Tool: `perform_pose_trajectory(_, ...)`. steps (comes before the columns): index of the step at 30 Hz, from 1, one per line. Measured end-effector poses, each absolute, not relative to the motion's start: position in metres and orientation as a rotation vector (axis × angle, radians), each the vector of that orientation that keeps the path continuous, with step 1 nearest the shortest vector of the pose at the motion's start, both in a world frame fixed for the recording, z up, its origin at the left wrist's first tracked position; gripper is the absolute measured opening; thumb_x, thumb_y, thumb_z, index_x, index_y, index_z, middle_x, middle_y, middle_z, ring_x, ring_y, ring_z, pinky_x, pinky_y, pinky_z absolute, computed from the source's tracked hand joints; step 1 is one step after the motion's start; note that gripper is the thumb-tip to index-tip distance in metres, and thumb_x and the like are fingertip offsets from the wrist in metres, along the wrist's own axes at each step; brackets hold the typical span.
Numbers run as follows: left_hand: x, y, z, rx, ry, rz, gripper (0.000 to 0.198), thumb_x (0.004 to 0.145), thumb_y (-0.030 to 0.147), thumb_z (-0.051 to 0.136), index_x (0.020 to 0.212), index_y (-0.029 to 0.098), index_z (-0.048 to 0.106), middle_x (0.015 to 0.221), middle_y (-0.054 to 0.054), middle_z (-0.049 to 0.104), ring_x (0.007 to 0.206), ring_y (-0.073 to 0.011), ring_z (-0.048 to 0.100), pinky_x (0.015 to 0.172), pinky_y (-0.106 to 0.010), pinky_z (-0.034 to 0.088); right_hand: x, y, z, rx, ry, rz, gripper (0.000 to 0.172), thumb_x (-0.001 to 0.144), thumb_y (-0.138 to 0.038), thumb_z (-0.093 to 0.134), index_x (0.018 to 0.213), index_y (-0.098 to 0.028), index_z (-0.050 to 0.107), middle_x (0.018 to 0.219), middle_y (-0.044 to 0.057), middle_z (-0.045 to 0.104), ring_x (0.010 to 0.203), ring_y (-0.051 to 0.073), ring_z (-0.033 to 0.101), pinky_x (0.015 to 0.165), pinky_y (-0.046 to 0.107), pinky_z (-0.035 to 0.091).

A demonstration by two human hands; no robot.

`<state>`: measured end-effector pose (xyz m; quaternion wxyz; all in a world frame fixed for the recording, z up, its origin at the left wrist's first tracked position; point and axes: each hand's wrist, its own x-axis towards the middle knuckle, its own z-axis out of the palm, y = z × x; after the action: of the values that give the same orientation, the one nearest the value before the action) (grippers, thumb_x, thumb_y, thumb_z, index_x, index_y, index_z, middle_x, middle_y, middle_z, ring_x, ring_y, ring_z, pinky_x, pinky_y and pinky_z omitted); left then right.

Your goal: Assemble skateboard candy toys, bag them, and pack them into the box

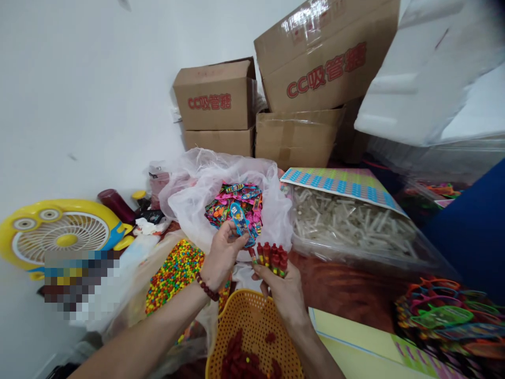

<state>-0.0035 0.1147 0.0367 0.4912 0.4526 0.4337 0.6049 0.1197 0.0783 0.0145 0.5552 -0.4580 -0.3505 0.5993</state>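
Observation:
My left hand (221,255), with a beaded bracelet at the wrist, pinches a flat blue board-shaped plastic piece (239,217) with a printed picture. Close beside it, my right hand (286,292) is closed around a bunch of several small tubes (272,257) with red caps and coloured sweets inside. One tube is tilted towards the lower end of the blue piece; whether they touch I cannot tell. Behind, a white mesh bag (185,202) holds many similar bright printed pieces (254,202). Under my hands stands a yellow perforated basket (225,310) with dark red pieces (239,360) inside.
Small round coloured sweets (177,268) fill a bag at left, near a yellow fan (67,240). Clear short tubes (347,218) fill a container at right, partly under a patterned sheet (343,184). Bright loops (442,316) lie front right. Cardboard boxes (221,100) stand behind.

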Motion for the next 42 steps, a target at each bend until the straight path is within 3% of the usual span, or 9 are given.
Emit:
perform_pose_trajectory(9, 0.003, 0.113, 0.037, 1.2, 1.077, 1.347, 0.02, 0.072, 0.025, 0.067, 0.081, 0.017, 0.052, 0.076, 0.002, 0.059, 0.072, -0.0107, 0.055, 0.068, -0.023, 0.045, 0.128, 0.081, -0.003, -1.09, -0.818, 1.44, 0.037, 0.055, -0.036, 0.078, 0.079, -0.014, 0.059, 0.057, -0.001, 0.062, 0.037, 0.007, 0.045, 0.032, 0.018, 0.028)
perform_pose_trajectory(16, 0.027, 0.104, 0.036, 1.19, 1.017, 1.09, 0.027, 0.07, 0.032, 0.069, 0.088, 0.017, 0.056, 0.084, -0.001, 0.063, 0.072, -0.0125, 0.059, 0.066, -0.025, 0.049, 0.174, 0.071, -0.024, -1.123, -0.997, 1.371, 0.04, 0.061, -0.041, 0.076, 0.088, -0.016, 0.061, 0.071, 0.004, 0.067, 0.053, 0.016, 0.06, 0.035, 0.019, 0.038)
perform_pose_trajectory(21, -0.004, 0.143, 0.05, 1.336, 1.238, 0.975, 0.038, 0.074, 0.031, 0.065, 0.107, 0.015, 0.056, 0.107, -0.009, 0.063, 0.087, -0.0168, 0.063, 0.071, -0.028, 0.051, 0.251, 0.053, -0.039, -1.4, -1.085, 1.221, 0.034, 0.06, -0.04, 0.076, 0.076, -0.016, 0.059, 0.061, 0.001, 0.063, 0.045, 0.01, 0.049, 0.038, 0.02, 0.037)
perform_pose_trajectory(25, -0.038, 0.205, 0.047, 1.666, 1.631, 0.878, 0.032, 0.083, 0.024, 0.049, 0.113, 0.014, 0.053, 0.113, -0.011, 0.063, 0.085, -0.017, 0.065, 0.071, -0.029, 0.052, 0.288, 0.054, -0.064, -1.632, -1.158, 1.191, 0.031, 0.061, -0.039, 0.068, 0.081, -0.017, 0.059, 0.054, -0.003, 0.056, 0.039, 0.008, 0.041, 0.036, 0.019, 0.033)
perform_pose_trajectory(28, -0.045, 0.244, 0.031, 1.804, 1.768, 0.719, 0.016, 0.078, 0.016, 0.054, 0.091, 0.013, 0.063, 0.09, -0.008, 0.068, 0.081, -0.0206, 0.065, 0.074, -0.032, 0.051, 0.283, 0.065, -0.084, -1.664, -1.152, 1.199, 0.034, 0.061, -0.039, 0.064, 0.088, -0.017, 0.06, 0.056, -0.004, 0.056, 0.038, 0.008, 0.04, 0.034, 0.02, 0.034)
perform_pose_trajectory(31, -0.037, 0.266, 0.009, 1.89, 1.842, 0.619, 0.009, 0.072, 0.008, 0.058, 0.069, 0.015, 0.062, 0.075, -0.007, 0.066, 0.085, -0.0235, 0.064, 0.083, -0.035, 0.046, 0.268, 0.078, -0.096, -1.678, -1.114, 1.201, 0.042, 0.061, -0.04, 0.062, 0.096, -0.017, 0.06, 0.057, -0.005, 0.056, 0.037, 0.009, 0.04, 0.033, 0.02, 0.034)
perform_pose_trajectory(36, -0.032, 0.282, -0.02, 1.936, 1.977, 0.579, 0.007, 0.076, 0.011, 0.06, 0.082, 0.011, 0.06, 0.101, -0.01, 0.062, 0.101, -0.0238, 0.058, 0.089, -0.04, 0.043, 0.254, 0.093, -0.101, -1.709, -1.063, 1.132, 0.043, 0.058, -0.042, 0.065, 0.096, -0.02, 0.063, 0.06, -0.004, 0.056, 0.043, 0.013, 0.047, 0.034, 0.023, 0.039)
perform_pose_trajectory(42, -0.042, 0.283, -0.027, 1.862, 1.981, 0.569, 0.013, 0.07, 0.009, 0.064, 0.08, 0.013, 0.057, 0.103, -0.015, 0.062, 0.102, -0.0275, 0.058, 0.088, -0.042, 0.042, 0.251, 0.097, -0.097, -1.734, -1.156, 1.094, 0.034, 0.059, -0.04, 0.061, 0.088, -0.022, 0.067, 0.056, -0.001, 0.058, 0.05, 0.017, 0.053, 0.039, 0.023, 0.041)
